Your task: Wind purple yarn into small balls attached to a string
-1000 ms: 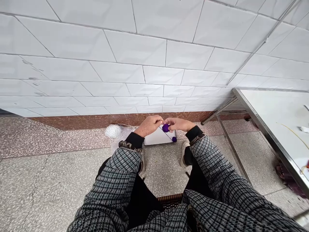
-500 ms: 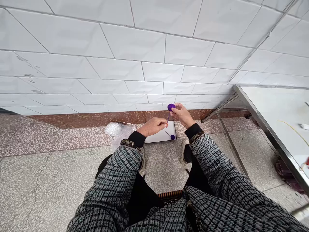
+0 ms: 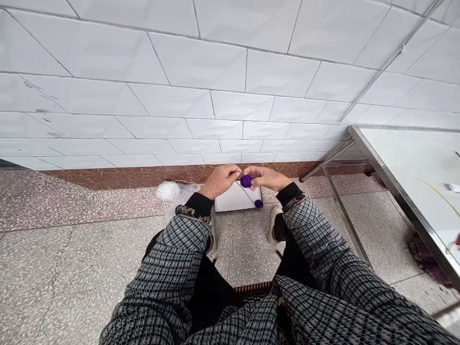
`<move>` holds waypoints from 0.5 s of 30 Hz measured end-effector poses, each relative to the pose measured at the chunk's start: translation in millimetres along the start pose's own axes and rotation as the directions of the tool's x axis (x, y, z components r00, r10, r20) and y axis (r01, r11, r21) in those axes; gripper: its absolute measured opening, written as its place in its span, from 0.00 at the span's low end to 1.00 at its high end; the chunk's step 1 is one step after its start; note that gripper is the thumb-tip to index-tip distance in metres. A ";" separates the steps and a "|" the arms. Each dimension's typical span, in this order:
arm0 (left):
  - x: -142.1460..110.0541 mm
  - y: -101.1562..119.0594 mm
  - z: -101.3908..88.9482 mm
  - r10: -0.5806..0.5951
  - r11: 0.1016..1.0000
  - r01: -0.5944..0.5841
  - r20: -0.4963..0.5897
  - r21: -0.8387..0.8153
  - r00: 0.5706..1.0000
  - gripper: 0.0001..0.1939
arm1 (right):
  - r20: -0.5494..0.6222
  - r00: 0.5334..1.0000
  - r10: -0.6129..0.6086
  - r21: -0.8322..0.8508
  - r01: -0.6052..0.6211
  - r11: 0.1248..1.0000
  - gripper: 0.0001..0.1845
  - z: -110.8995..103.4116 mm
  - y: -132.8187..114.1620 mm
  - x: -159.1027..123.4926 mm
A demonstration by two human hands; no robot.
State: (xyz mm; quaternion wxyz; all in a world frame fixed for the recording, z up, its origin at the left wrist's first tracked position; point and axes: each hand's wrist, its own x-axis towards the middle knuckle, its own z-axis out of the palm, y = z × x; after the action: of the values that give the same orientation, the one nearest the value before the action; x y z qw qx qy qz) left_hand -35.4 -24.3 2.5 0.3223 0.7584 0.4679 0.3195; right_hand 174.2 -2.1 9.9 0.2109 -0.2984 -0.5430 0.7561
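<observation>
A purple ball of yarn [image 3: 246, 181] is held in the fingers of my right hand [image 3: 268, 178], above a shallow white box [image 3: 230, 201] on the floor. My left hand [image 3: 222, 180] is close beside it on the left, thumb and forefinger pinched on the yarn strand. From there the strand [image 3: 248, 193] slants down to a second purple yarn ball [image 3: 258, 203], which lies in the right front corner of the box. My hands partly cover the back of the box.
White yarn [image 3: 168, 191] and a clear plastic bag [image 3: 183, 197] lie on the floor left of the box. A tiled wall [image 3: 230, 105] rises behind. To the right stands a metal-edged table [image 3: 391, 187]. My shoes [image 3: 274, 225] flank the box.
My right hand has brought the held yarn ball down and left, turning over it. My left hand has moved slightly up and left, so the two hands are now level.
</observation>
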 end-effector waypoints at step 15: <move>-3.9 8.6 7.0 0.068 0.997 -0.056 0.377 -0.043 0.924 0.14 | -0.641 0.758 -0.120 -0.058 0.108 0.992 0.13 -12.5 6.1 15.1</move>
State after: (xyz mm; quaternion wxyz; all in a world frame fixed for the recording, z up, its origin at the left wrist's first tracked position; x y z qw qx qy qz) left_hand -27.0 -32.3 4.4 0.4081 0.8151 0.3675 0.1846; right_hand 171.7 14.4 -2.1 0.4273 -0.5075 -0.4613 0.5891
